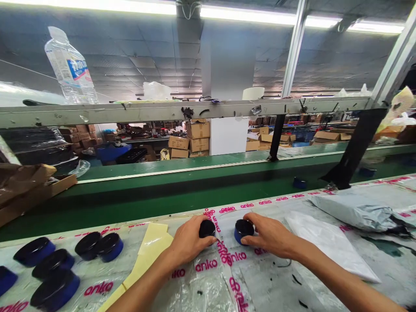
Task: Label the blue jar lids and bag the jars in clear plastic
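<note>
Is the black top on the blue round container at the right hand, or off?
On: the black top sits over the blue round container, closing its upper end, with the right hand against its side.

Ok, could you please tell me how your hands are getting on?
Left hand on black round container; right hand on blue, black-lidded container; white plastic bag off to the right.

Behind the fingers [252, 224], the right hand [271, 236] widened into a smooth, broad back, then narrowed at the wrist into a long bare forearm [344, 284]. The left hand [186, 241] looked the same, with its own bare forearm [143, 290] running back from the fingers to the lower frame edge.
</note>
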{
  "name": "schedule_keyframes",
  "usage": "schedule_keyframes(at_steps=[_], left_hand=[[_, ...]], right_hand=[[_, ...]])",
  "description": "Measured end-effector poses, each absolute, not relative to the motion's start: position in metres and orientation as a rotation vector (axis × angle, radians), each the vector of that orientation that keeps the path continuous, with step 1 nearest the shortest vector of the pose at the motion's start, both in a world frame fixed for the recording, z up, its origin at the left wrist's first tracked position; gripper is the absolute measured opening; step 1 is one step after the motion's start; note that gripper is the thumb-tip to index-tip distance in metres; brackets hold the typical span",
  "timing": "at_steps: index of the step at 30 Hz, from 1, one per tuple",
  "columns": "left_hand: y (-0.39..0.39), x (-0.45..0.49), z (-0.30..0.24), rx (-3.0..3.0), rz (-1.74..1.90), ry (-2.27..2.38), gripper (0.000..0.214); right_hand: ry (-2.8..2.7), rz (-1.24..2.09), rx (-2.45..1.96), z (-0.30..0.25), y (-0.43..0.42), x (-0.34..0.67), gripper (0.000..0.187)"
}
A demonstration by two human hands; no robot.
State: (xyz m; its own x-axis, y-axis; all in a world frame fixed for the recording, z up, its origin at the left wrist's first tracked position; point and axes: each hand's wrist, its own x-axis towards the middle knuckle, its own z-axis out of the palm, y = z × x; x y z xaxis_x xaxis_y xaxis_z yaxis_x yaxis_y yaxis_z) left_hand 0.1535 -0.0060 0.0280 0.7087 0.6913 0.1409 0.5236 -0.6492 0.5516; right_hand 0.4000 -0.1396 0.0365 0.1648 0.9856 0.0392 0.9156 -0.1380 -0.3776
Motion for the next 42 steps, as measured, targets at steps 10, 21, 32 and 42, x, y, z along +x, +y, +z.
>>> schedule_keyframes(at_steps=[10, 21, 32, 42], left_hand=[[-0.01, 0.156, 0.027, 2.541, 0.437, 0.932, 0.049], [-0.007, 0.15, 0.03, 2.533, 0.341, 0.88, 0.061], [-0.021, 0.158, 0.033, 2.581, 0.406, 1.005, 0.044], [-0.013, 0.152, 0.035, 2.597, 0.334, 1.0, 0.053]], right_hand=[[-1.858, 0.456, -2.067, 0.034, -0.155, 0.407, 0.078], [-1.807, 0.377, -2.115, 0.033, -0.159, 0.409, 0.064], [-1.646, -0.004, -2.386, 0.026, -0.144, 0.367, 0.042], [-1.879, 0.242, -2.069, 0.031, -0.145, 0.385, 0.052]])
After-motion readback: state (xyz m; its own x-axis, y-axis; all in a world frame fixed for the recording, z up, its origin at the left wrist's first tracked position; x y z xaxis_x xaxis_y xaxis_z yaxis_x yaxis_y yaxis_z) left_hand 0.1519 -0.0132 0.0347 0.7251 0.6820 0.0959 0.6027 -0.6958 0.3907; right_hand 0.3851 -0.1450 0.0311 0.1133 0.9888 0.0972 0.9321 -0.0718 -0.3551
